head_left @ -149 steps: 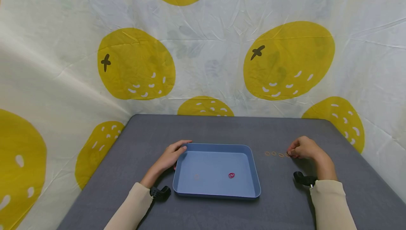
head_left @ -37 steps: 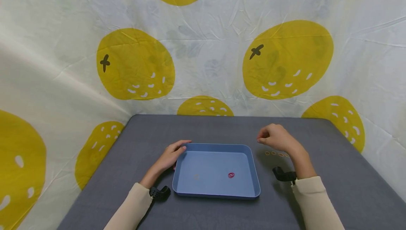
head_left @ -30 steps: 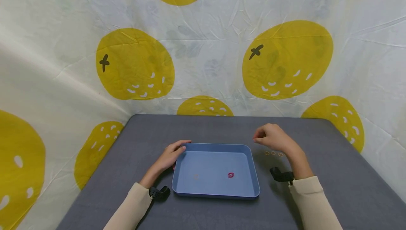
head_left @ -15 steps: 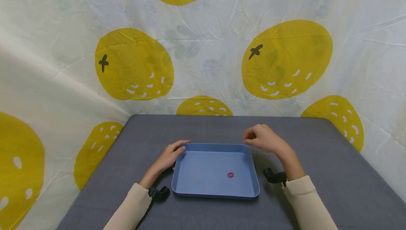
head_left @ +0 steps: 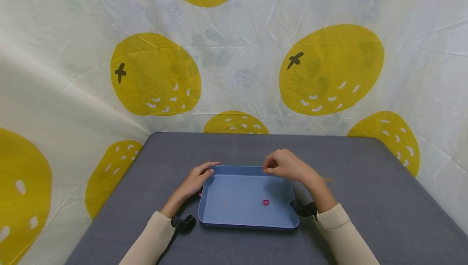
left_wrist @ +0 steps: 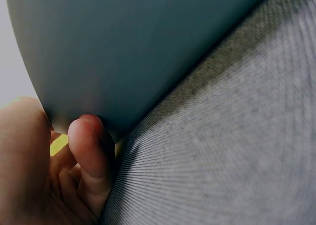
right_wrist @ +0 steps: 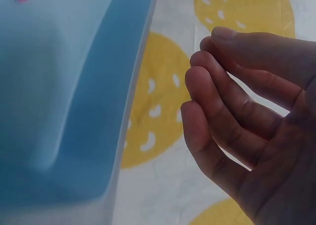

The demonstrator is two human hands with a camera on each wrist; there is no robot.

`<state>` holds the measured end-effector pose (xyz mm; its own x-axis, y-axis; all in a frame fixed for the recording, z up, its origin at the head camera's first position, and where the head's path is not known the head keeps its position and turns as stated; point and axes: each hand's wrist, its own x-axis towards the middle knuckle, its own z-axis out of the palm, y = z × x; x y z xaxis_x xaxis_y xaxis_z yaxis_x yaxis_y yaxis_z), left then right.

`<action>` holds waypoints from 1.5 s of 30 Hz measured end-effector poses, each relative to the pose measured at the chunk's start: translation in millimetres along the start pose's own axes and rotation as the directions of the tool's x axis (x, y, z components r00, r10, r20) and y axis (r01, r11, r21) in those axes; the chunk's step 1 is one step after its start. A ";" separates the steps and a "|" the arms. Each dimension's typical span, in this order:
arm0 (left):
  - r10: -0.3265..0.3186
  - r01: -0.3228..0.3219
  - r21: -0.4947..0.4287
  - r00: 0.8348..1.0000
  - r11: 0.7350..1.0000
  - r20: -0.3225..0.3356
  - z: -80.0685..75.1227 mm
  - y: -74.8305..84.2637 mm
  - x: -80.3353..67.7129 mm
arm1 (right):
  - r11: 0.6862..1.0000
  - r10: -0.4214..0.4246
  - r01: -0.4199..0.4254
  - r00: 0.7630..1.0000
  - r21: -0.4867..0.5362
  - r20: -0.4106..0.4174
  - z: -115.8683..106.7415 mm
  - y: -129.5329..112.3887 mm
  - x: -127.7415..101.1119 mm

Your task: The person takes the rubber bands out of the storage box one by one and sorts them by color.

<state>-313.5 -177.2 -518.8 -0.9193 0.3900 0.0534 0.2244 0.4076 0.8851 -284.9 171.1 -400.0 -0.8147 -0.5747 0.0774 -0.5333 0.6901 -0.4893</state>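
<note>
Shallow rectangular blue tray with rounded corners and raised rim (head_left: 241, 217), lying on a dark grey cloth-covered table (head_left: 369, 204). Left hand (head_left: 194, 180), at the tray's far left corner, grasping it: thumb over the rim, fingers against the outer wall, one fingertip pressed to that wall in the left wrist view. Right hand (head_left: 287, 165), raised over the right part of the tray's far rim, its shadow on the tray floor; fingers curled, thumb tip brought against the fingertips; whether a thing is pinched there, one cannot tell. Pinkish-red thin loops, overlapping (head_left: 265, 202), lying inside the tray, right of its middle. Faint pale tan item (head_left: 225, 203), inside the tray, left of its middle; too small to make out. Thin orange-yellow loops (head_left: 330, 180), on the table to the right of the tray and apart from it, partly hidden by the right wrist. Cream sleeve on each arm, with a black wrist camera. White curtain printed with large yellow fruit (head_left: 237, 70), hanging beyond the tray.
</note>
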 end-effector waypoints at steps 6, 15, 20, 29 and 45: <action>-0.005 0.005 -0.011 1.000 1.000 0.010 0.3 -1.1 -0.6 | 0.998 -0.052 0.050 0.997 0.037 0.055 13.1 -18.3 14.7; -0.017 0.017 0.016 1.000 1.000 -0.002 1.7 -0.2 1.4 | 0.991 -0.085 0.069 0.987 0.118 0.135 35.3 -43.2 40.7; -0.023 0.023 0.024 1.000 0.999 0.000 2.3 -1.0 2.0 | 0.987 -0.099 0.077 0.982 0.143 0.159 53.1 -49.0 54.7; -0.017 0.017 0.048 1.000 0.999 -0.001 3.2 0.1 2.1 | 0.992 -0.101 0.082 0.969 0.093 0.225 82.6 -49.9 66.2; -0.007 0.009 0.065 1.000 0.998 -0.022 -0.6 -0.4 0.1 | 0.994 -0.092 0.072 0.950 0.077 0.300 99.7 -55.9 73.0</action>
<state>-313.9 -177.8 -518.9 -0.9277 0.3688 0.0573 0.2371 0.4638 0.8536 -291.8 46.7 -453.6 -0.6564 -0.7409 -0.1422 -0.5713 0.6112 -0.5478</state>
